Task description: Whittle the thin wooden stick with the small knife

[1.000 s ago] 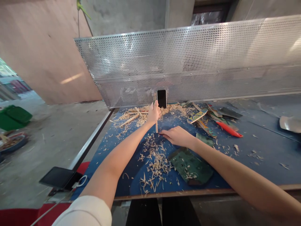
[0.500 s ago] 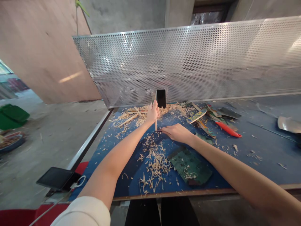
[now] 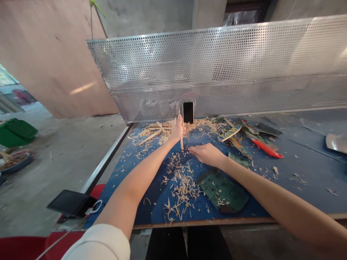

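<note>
My left hand (image 3: 177, 129) is closed around a thin, pale wooden stick (image 3: 181, 143), whose lower end slants down toward the blue table. In my right hand (image 3: 206, 153) is a small knife; its narrow dark blade (image 3: 185, 150) lies across the stick's lower end, and its handle is hidden by my fingers. Curled wood shavings (image 3: 181, 184) are scattered on the table below the blade. A phone (image 3: 188, 112) with a black screen leans upright just beyond my left hand.
A perforated metal sheet (image 3: 162, 79) stands along the table's back. More wooden strips (image 3: 151, 137) and shavings lie at the back left. To the right are painted scraps (image 3: 230, 133) and a red-handled tool (image 3: 267, 148). A green sheet (image 3: 222, 191) lies near the front edge.
The whole view has shifted slightly, so everything sits a little further right. Both hands keep their holds, with the knife blade still at the stick's lower end.
</note>
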`<state>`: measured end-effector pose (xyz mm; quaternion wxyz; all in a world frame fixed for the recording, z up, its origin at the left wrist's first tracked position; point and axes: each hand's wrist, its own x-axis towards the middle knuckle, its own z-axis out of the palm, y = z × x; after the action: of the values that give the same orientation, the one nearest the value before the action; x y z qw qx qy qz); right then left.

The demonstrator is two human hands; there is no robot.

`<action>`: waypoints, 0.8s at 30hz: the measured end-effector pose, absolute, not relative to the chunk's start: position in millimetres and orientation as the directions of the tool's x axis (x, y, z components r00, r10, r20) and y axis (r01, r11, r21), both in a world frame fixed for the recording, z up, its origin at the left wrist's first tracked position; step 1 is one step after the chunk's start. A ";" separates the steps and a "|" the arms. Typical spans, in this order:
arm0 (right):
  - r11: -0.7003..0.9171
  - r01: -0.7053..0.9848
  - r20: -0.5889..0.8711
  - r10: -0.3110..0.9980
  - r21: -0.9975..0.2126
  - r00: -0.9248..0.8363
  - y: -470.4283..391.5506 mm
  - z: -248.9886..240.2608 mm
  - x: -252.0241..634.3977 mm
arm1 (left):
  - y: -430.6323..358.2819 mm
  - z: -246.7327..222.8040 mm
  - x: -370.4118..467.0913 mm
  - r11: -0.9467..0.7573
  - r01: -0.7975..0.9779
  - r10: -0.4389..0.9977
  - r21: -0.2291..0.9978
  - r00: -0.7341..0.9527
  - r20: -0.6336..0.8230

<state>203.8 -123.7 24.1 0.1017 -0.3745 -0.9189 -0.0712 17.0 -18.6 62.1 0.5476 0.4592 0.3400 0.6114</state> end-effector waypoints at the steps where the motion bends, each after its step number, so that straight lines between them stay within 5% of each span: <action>1: 0.703 0.709 0.253 0.678 0.052 -0.690 -122.9 24.9 204.9 | -17.9 61.4 16.5 -0.174 -0.357 0.981 0.918 0.022 0.195; 15: 0.669 0.743 0.114 0.739 -0.014 -0.664 -124.4 31.3 195.7 | -13.6 57.0 9.6 -0.165 -0.351 0.984 0.922 0.000 0.176; 24: 0.678 0.734 0.227 0.711 0.032 -0.666 -122.5 32.0 205.9 | -12.6 57.4 11.5 -0.189 -0.308 0.982 0.933 -0.031 0.188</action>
<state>205.9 -122.5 32.0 0.0982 -0.3967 -0.9107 -0.0605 11.5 -12.6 57.4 0.5215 0.4609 0.3656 0.6181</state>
